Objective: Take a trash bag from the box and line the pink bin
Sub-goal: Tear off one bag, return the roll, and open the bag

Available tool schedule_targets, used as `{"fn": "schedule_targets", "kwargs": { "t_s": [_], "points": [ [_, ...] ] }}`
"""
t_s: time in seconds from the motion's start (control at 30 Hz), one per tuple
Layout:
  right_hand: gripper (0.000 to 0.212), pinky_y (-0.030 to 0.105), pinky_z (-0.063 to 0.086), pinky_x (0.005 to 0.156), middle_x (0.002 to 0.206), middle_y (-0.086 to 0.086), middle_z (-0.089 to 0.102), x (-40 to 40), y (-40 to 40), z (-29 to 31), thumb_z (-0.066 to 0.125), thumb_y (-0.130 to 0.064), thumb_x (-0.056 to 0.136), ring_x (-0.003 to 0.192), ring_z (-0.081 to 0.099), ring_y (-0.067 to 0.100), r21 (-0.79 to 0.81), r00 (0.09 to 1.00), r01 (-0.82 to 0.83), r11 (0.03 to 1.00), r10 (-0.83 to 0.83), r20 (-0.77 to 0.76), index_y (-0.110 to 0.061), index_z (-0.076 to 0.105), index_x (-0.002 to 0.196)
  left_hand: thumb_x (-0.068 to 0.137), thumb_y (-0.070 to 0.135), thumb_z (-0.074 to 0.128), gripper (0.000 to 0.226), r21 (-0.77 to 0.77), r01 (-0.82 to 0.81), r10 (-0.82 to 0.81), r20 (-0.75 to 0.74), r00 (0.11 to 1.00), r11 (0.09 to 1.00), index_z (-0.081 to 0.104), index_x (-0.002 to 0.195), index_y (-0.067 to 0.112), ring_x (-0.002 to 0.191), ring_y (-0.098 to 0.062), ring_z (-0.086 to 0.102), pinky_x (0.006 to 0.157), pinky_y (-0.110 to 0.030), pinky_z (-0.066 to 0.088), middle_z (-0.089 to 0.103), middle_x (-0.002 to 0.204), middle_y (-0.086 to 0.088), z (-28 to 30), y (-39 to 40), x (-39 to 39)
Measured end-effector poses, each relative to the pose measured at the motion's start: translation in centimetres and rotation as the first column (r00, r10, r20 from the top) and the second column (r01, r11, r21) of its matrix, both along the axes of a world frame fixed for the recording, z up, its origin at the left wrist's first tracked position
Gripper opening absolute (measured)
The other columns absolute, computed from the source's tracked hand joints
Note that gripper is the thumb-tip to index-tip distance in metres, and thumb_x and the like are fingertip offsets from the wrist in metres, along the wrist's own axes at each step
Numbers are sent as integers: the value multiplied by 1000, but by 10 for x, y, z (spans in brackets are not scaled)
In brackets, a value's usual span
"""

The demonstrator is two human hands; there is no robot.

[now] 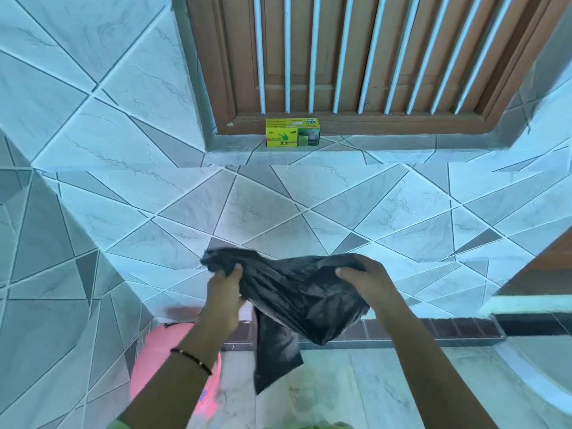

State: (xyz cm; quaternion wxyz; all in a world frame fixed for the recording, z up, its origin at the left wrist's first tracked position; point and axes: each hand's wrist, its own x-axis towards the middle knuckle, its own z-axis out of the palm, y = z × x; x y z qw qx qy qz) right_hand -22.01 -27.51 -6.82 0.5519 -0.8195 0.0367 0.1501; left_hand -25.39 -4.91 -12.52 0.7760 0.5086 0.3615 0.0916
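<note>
Both forearms reach forward from the bottom of the head view, the left one wearing a thin beaded bracelet (192, 360) and crossing over the pink bin (154, 360), which sits low on the floor beside the tiled wall (93, 212). At chest height the left hand (224, 289) has its fingers closed on one bunched edge of the black trash bag (297, 292), while the right hand (368, 278) curls palm-down over the opposite edge, so the bag sags between them with a loose flap hanging down. Well beyond, the yellow box (292, 132) stands on the window ledge (402, 139) under the barred wooden window (356, 57).
</note>
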Motion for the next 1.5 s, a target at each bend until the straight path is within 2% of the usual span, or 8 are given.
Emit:
{"fn": "schedule_targets", "kwargs": {
  "t_s": [0.2,0.33,0.6,0.83,1.1,1.2,1.3,1.5],
  "points": [
    [71,43,29,106,147,0,36,-20,22,23,43,-64,75,136,29,22,-563,764,78,823,314,564,-26,44,135,98,29,41,23,290,201,-240,105,965,936,62,92,22,95,-27,66,89,-41,50,70,103,-8,46,-1,-2],
    [61,42,41,96,120,7,60,-6,57,-12,50,-61,76,115,53,29,-725,842,-281,628,524,127,-21,51,122,98,30,40,23,328,236,-301,164,939,915,62,95,25,94,-24,66,86,-39,52,69,103,-6,60,-9,-9],
    [17,34,48,63,82,15,63,34,23,-31,44,-9,86,72,57,30,-40,980,108,993,-100,173,-9,59,78,96,10,36,25,855,140,-72,-120,990,499,59,100,1,90,-34,57,75,-30,38,64,97,-19,40,44,-25],
    [33,23,36,54,63,6,46,46,-17,-28,33,8,85,57,39,19,507,877,477,718,-424,-226,-12,49,64,75,-1,44,33,838,91,93,-167,982,537,70,93,6,88,-35,61,79,-37,48,70,92,-16,31,75,-24],
    [38,19,50,73,105,-5,64,5,-2,-14,50,-15,91,79,63,12,-242,610,-154,958,285,740,-37,46,122,85,17,54,26,660,-44,109,-57,992,750,42,107,15,64,-13,52,54,-27,38,57,87,-7,34,46,-10],
    [59,25,46,61,137,-7,47,-4,-7,-10,55,-11,82,68,64,27,-845,321,-170,508,839,440,-48,43,126,81,-3,42,22,833,-84,-1,101,995,547,42,92,16,64,-21,51,54,-24,36,56,87,-6,42,45,-15],
    [35,34,49,79,131,-11,42,13,-20,-12,45,-25,92,91,63,33,-941,587,-235,245,807,63,-36,50,125,67,-1,38,24,980,-88,-336,144,931,178,45,70,21,74,-26,55,63,-30,42,56,97,1,38,59,-20],
    [32,35,47,78,108,5,63,68,-58,-24,43,-15,87,97,61,31,-890,860,-28,454,465,210,-26,62,110,82,16,58,29,886,282,-267,-391,881,-368,55,105,34,63,-33,66,60,-32,49,47,140,8,14,88,-25]
  ]
}}
